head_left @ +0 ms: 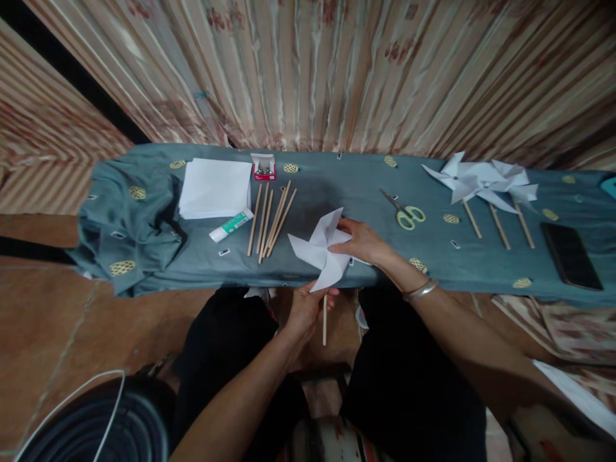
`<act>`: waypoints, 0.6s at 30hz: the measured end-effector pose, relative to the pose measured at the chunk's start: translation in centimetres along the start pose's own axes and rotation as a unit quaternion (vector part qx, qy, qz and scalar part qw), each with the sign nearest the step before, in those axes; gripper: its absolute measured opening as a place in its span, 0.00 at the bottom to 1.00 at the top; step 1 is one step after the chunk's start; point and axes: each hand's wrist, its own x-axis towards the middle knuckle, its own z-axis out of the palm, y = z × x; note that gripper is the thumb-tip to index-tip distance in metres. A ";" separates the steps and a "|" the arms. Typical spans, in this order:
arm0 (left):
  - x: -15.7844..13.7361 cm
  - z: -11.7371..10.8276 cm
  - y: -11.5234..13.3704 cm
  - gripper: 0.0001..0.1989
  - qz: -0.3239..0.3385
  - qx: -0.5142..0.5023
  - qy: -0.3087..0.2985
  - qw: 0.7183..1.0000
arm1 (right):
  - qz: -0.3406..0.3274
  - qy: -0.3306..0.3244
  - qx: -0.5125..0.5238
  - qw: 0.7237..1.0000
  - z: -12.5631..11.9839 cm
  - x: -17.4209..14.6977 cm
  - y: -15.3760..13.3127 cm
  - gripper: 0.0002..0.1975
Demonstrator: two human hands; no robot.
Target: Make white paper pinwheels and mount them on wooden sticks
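A white paper pinwheel [320,247] on a wooden stick [325,321] is held up at the front edge of the cloth-covered table. My left hand [308,305] is closed round the stick just below the paper blades. At the pinwheel's centre and right side, my right hand [359,240] grips the paper, with the thumb near the middle and the other fingers partly hidden behind it. A silver bangle [421,290] is on the right wrist.
Left on the table [327,186] are a paper stack [214,188], a glue stick [231,224], a box of pins [264,168] and several wooden sticks [272,221]. Rightward lie green-handled scissors [407,215], finished pinwheels [481,183] and a phone [571,255]. A curtain [312,77] hangs behind.
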 end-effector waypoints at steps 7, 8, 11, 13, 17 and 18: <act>-0.1 0.2 0.1 0.03 -0.057 -0.048 -0.001 0.997 | 0.010 -0.011 -0.057 0.998 -0.4 0.6 -0.8 0.30; -0.1 0.2 0.2 0.03 -0.064 -0.053 0.001 0.996 | 0.013 -0.012 -0.065 0.998 -0.4 0.7 -0.8 0.30; -0.2 0.4 0.4 0.03 -0.083 -0.066 0.006 0.994 | 0.025 -0.021 -0.089 0.996 -0.5 0.8 -1.1 0.32; -0.3 0.5 0.6 0.04 -0.094 -0.071 0.008 0.993 | 0.029 -0.029 -0.092 0.995 -0.6 1.0 -1.3 0.33; -0.5 0.8 0.8 0.06 -0.110 -0.081 0.009 0.991 | 0.030 -0.060 -0.109 0.992 -0.9 1.6 -1.3 0.29; -0.5 0.9 0.8 0.07 -0.114 -0.083 0.011 0.990 | 0.030 -0.069 -0.118 0.990 -0.9 1.8 -1.3 0.27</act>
